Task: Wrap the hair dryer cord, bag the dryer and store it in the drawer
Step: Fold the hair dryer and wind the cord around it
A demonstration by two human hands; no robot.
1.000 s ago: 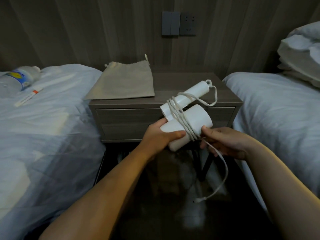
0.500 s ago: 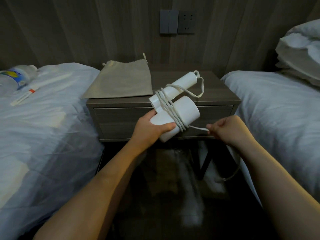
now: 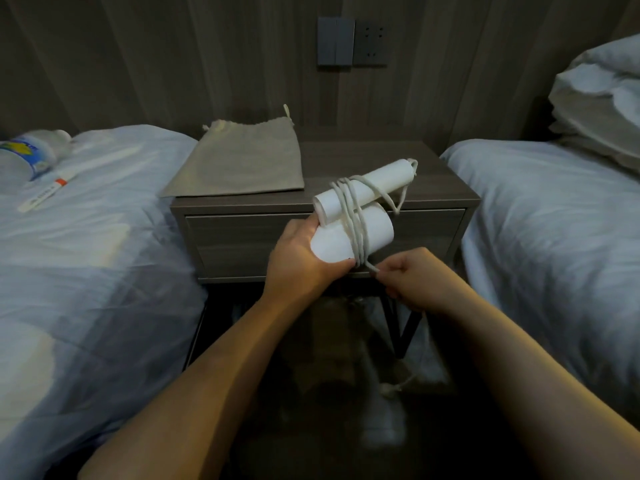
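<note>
A white hair dryer (image 3: pixel 375 226), folded with its handle lying over the barrel, is held in front of the nightstand. My left hand (image 3: pixel 300 261) grips the barrel's near end from below. Its white cord (image 3: pixel 354 220) runs in several turns around handle and barrel. My right hand (image 3: pixel 412 277) pinches the cord just under the barrel, right beside the left fingertips. The loose cord end with the plug (image 3: pixel 389 389) hangs low near the floor. A beige drawstring bag (image 3: pixel 242 164) lies flat on the nightstand's left half. The drawer (image 3: pixel 239 230) below is closed.
The wooden nightstand (image 3: pixel 433 181) stands between two beds with white covers, one at the left (image 3: pixel 86 254) and one at the right (image 3: pixel 554 237). A water bottle (image 3: pixel 27 154) and a small tube (image 3: pixel 45 194) lie on the left bed. Pillows (image 3: pixel 602 98) are stacked at the far right.
My right hand has swung from out at the right back in under the barrel, bringing the cord around it. The left hand keeps its grip on the dryer.
</note>
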